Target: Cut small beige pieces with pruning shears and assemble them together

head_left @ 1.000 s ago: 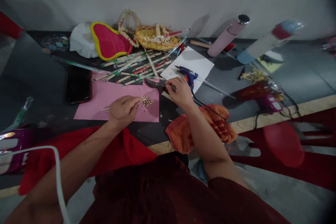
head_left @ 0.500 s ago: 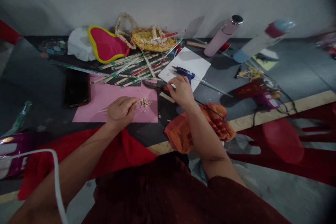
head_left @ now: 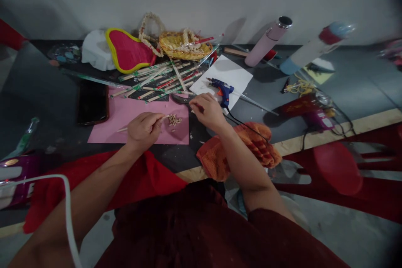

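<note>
Head view: cutting, I'd judge, with the left hand pinching a stick, bits at its three o'clock, right hand half-curled by the cutter, hold unclear; next needs cutter meeting stick.

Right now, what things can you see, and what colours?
Table: 1, dark, middle
Pink paper: 1, pink, table front
White paper: 1, white, table middle
Glue gun: 1, blue, on white paper
Phone: 1, black, left
Wood bits: many, pale, on pink paper
Stick: 1, pale, above pink paper
Wrapped sticks: many, pale, green, behind pink paper
Basket: 1, yellow, behind wrapped sticks
Pad: 1, red, yellow edge, left of basket
Bottles: 2, pink, white-blue, back right
Towel: 1, orange, table edge
Cutters: 1, dark, pink paper's corner
Chair: at least 1, red, right
Others: several, mixed colours, unclear
Left hand: 1, bare, holding stick
Right hand: 1, bare, at cutters
</note>
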A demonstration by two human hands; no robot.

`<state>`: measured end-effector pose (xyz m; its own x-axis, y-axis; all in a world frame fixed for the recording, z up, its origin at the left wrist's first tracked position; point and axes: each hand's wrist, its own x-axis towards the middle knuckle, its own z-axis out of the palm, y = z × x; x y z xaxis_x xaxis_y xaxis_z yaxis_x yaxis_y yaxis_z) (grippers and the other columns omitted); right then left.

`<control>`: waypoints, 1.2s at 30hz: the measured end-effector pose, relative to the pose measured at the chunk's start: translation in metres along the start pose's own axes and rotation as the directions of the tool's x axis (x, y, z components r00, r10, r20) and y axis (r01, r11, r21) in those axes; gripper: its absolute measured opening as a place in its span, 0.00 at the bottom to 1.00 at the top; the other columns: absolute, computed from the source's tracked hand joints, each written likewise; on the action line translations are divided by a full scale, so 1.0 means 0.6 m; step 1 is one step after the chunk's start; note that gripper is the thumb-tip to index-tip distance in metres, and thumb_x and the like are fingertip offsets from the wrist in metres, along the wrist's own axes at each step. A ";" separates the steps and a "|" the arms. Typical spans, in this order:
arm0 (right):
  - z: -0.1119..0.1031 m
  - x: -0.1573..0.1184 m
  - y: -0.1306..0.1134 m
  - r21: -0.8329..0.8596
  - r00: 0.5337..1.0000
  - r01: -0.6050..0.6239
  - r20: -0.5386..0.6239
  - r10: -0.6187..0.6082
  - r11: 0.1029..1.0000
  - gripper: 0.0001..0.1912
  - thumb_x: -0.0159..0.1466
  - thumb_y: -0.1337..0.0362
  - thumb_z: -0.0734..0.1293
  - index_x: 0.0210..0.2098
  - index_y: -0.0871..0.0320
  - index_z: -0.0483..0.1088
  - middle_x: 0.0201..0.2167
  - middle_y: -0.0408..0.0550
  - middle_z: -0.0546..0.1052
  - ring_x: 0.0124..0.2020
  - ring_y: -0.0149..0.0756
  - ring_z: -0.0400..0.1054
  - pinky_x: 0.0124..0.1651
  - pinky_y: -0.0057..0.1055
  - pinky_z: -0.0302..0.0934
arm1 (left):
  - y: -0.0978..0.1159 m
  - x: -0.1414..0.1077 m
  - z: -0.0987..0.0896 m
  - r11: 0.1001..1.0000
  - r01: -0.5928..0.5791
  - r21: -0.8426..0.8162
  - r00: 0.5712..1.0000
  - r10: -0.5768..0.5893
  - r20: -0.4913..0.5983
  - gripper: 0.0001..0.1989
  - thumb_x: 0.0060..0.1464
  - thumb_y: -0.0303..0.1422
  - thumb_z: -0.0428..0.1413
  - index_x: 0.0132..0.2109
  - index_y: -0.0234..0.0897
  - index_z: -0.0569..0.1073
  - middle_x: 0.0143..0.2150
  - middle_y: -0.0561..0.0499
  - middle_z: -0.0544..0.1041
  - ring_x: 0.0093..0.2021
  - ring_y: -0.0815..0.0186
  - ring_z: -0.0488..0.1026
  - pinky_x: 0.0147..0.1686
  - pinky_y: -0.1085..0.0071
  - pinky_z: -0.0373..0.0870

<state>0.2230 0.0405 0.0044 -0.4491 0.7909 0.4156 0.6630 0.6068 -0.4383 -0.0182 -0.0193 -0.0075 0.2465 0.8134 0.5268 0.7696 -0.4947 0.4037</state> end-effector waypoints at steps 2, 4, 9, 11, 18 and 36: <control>0.006 -0.003 -0.014 0.023 0.997 0.059 0.054 -0.060 0.998 0.09 0.65 0.66 0.59 0.37 0.56 0.71 0.38 0.50 0.75 0.42 0.39 0.65 0.50 0.39 0.56 | 0.002 0.000 0.000 1.000 0.002 -0.001 1.000 -0.002 0.003 0.09 0.57 0.32 0.51 0.40 0.38 0.76 0.35 0.49 0.80 0.37 0.64 0.76 0.40 0.70 0.70; 0.014 -0.008 -0.023 0.032 0.983 0.126 0.128 -0.129 0.992 0.08 0.64 0.65 0.60 0.38 0.56 0.72 0.38 0.49 0.75 0.43 0.39 0.64 0.50 0.39 0.56 | 0.004 0.001 0.000 1.000 0.011 -0.006 1.000 -0.011 0.016 0.09 0.57 0.32 0.51 0.40 0.38 0.76 0.35 0.49 0.80 0.37 0.64 0.76 0.40 0.69 0.70; 0.028 -0.016 -0.035 -0.067 0.952 0.188 0.258 -0.165 0.980 0.09 0.62 0.69 0.61 0.37 0.55 0.73 0.38 0.48 0.75 0.43 0.41 0.61 0.46 0.39 0.54 | 0.006 -0.001 0.006 0.999 0.041 -0.012 0.998 -0.041 0.053 0.10 0.58 0.33 0.50 0.41 0.39 0.76 0.37 0.49 0.80 0.38 0.64 0.75 0.40 0.69 0.70; 0.031 -0.017 -0.040 -0.145 0.950 0.175 0.283 -0.129 0.974 0.08 0.62 0.69 0.62 0.35 0.55 0.73 0.38 0.48 0.75 0.44 0.42 0.60 0.45 0.39 0.52 | 0.007 -0.001 0.009 0.999 0.049 -0.015 0.997 -0.048 0.063 0.11 0.58 0.33 0.50 0.42 0.39 0.76 0.38 0.49 0.80 0.39 0.64 0.76 0.41 0.70 0.70; 0.039 -0.016 -0.049 -0.220 0.951 0.204 0.276 -0.140 0.954 0.10 0.66 0.68 0.58 0.42 0.60 0.69 0.42 0.54 0.73 0.46 0.44 0.59 0.45 0.39 0.53 | 0.012 -0.002 0.012 0.998 0.062 -0.020 0.995 -0.060 0.076 0.12 0.58 0.33 0.50 0.44 0.38 0.76 0.40 0.49 0.80 0.40 0.64 0.76 0.41 0.70 0.70; 0.051 -0.021 -0.064 0.478 0.999 -0.034 0.047 0.013 0.878 0.09 0.61 0.70 0.61 0.42 0.57 0.68 0.38 0.47 0.76 0.38 0.31 0.71 0.42 0.29 0.66 | 0.014 -0.006 0.010 0.976 -0.141 0.165 0.990 0.136 0.041 0.10 0.57 0.35 0.53 0.43 0.41 0.77 0.36 0.52 0.81 0.35 0.64 0.77 0.35 0.69 0.68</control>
<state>0.1848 0.0096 -0.0083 -0.4683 0.8014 0.3721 0.3111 0.5437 -0.7795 -0.0092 -0.0247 -0.0107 0.3733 0.7503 0.5456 0.8135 -0.5475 0.1963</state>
